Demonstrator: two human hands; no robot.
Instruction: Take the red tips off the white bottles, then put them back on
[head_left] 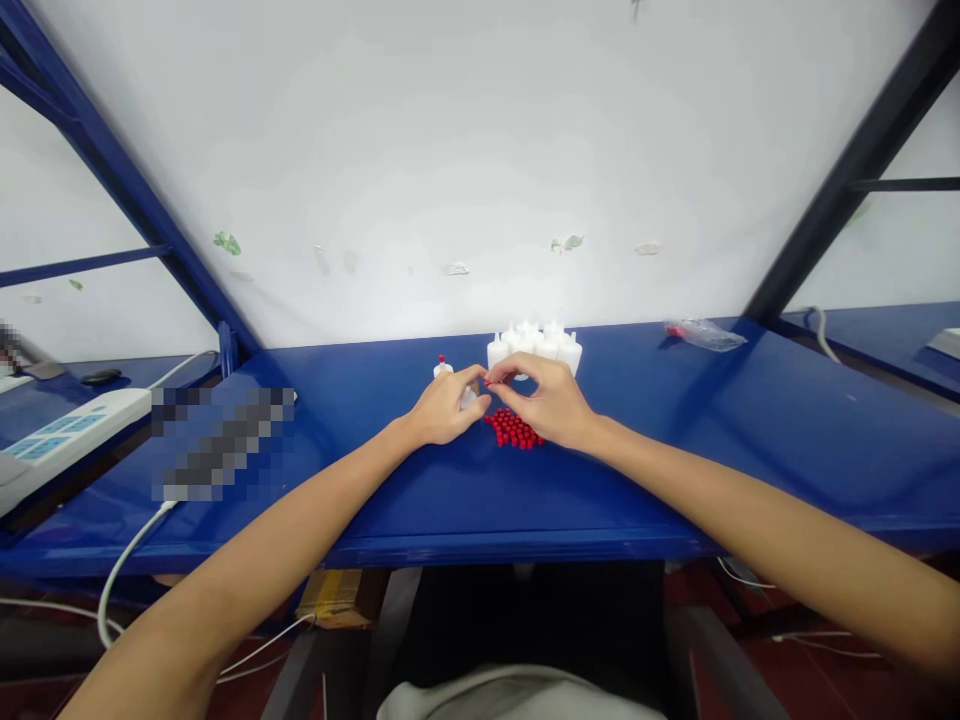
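Observation:
My left hand point(442, 408) is closed around a small white bottle point(468, 397), mostly covered by the fingers. Between thumb and forefinger, my right hand point(551, 400) pinches a tiny red cap point(487, 382) at the bottle's tip. Whether the cap sits on the tip cannot be made out. Just behind my left hand stands a white bottle with a red cap point(442, 367). Several white bottles point(570, 352) with bare tips stand in a group behind my right hand. A pile of loose red caps point(514, 430) lies on the blue table below my hands.
The blue tabletop point(465, 505) runs up to a white wall. A clear plastic bag point(709, 335) with something red in it lies at the back right. On the left are a blurred-out dark object with a white cable point(124, 560) and a white power strip point(64, 440).

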